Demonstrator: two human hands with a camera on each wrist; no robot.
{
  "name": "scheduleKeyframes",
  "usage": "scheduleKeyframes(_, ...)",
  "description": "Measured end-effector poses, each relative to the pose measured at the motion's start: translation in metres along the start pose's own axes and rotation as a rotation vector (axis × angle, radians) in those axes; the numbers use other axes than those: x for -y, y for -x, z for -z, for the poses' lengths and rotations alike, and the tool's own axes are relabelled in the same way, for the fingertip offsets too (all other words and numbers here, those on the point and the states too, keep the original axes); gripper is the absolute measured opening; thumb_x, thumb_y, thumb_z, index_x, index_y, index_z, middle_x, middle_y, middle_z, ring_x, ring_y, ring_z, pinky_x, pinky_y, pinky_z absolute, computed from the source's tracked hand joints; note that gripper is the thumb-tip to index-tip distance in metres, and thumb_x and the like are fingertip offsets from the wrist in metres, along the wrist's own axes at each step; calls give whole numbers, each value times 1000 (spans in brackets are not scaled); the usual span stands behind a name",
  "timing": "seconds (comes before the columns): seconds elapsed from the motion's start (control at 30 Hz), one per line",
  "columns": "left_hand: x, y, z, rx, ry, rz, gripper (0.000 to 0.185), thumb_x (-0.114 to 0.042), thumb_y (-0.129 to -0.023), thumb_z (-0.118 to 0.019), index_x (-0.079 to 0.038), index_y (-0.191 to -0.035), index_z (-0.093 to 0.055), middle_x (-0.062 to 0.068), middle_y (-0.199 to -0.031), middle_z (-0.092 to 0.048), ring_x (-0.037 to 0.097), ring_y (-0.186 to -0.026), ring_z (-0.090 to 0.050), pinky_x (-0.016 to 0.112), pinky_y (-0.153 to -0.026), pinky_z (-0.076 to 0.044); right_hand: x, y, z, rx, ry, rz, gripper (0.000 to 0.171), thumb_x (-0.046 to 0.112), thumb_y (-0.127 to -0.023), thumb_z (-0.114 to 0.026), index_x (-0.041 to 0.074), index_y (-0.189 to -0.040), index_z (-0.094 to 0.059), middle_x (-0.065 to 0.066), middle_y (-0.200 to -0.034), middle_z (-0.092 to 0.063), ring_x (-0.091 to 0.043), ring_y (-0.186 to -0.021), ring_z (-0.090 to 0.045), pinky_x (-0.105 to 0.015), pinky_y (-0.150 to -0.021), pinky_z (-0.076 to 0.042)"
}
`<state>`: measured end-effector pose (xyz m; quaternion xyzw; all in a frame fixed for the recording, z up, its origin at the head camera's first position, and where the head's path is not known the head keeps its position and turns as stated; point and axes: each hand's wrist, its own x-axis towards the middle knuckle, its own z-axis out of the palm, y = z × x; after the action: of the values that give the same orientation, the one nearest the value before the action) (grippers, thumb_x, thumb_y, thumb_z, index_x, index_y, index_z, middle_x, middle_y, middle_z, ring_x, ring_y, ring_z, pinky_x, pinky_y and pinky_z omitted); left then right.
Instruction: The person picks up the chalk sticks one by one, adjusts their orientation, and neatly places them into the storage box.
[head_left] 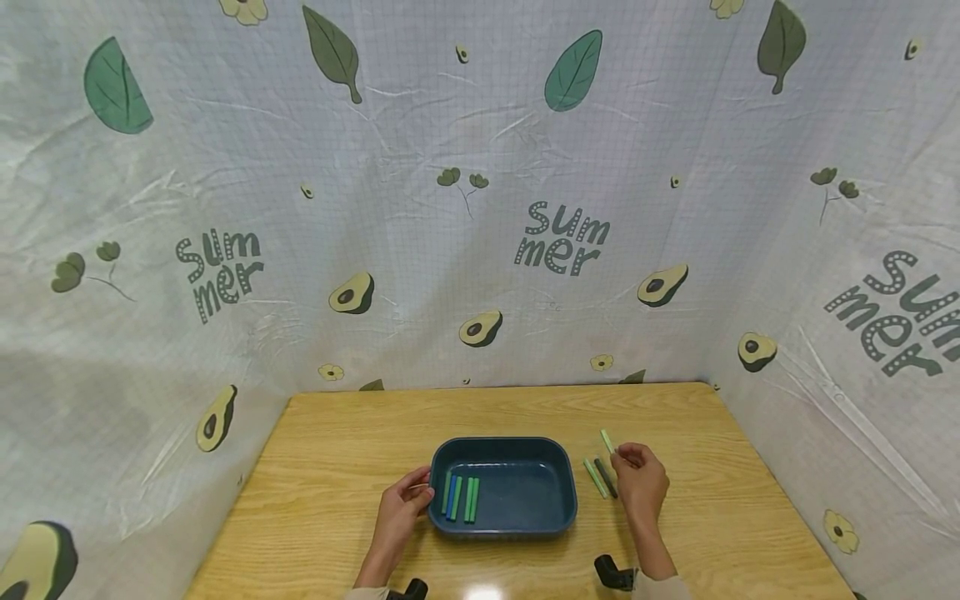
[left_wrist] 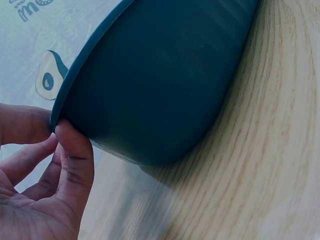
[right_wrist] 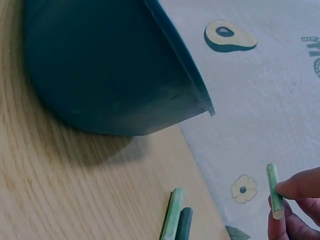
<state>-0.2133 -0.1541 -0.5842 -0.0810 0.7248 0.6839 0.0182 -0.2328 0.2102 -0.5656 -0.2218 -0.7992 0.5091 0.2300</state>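
A light green stick (head_left: 607, 441) is being pinched between the fingertips of the right hand (head_left: 640, 486), lifted just above the table (head_left: 750, 517) at about three o'clock from the dark blue tray (head_left: 558, 517). In the right wrist view the same stick (right_wrist: 274, 198) is standing nearly upright, with the thumb and a finger (right_wrist: 300, 185) closing on its lower half.

Just below it, at roughly eight o'clock from the pinched stick, two more sticks are lying on the wood side by side and touching: a pale green stick (head_left: 595, 477) and a dark stick (head_left: 605, 477). They are sitting between the right hand and the tray's right wall.

The tray is resting near the middle of the table. Inside it, toward its nine o'clock end, a blue stick (head_left: 449, 496) and green sticks (head_left: 471, 499) are lying parallel, pointing toward twelve o'clock.

The left hand (head_left: 402, 506) is holding the tray's left rim at nine o'clock; in the left wrist view its fingers (left_wrist: 75, 160) are curling against the rim (left_wrist: 90, 55) and outer wall, thumb on the edge.

Behind the table, from nine o'clock round to three o'clock, a white cloth backdrop (head_left: 480, 250) printed with leaves, avocados and the word "summer" is hanging.
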Motion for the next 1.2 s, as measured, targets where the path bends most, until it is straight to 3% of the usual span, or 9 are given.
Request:
scheduleKeyframes(0.67, -1, -1, 0, -3, 10, -5, 42, 1, -92, -60, 4, -134, -56, 22, -124, -57, 11, -96, -59, 26, -74, -54, 3, 0, 0, 42, -22, -4, 18, 9, -85, -69, 5, -102, -69, -17, -102, -73, 5, -73, -58, -15, -63, -47)
scheduleKeyframes(1.2, -1, -1, 1, -3, 18, -15, 42, 1, -91, -61, 4, -133, -57, 22, -122, -58, 10, -94, -60, 25, -73, -54, 6, 0, 1, 103, -58, 0, 17, 8, -90, -67, 4, -106, -68, -19, -107, -72, 2, -79, -60, -11, -66, -46)
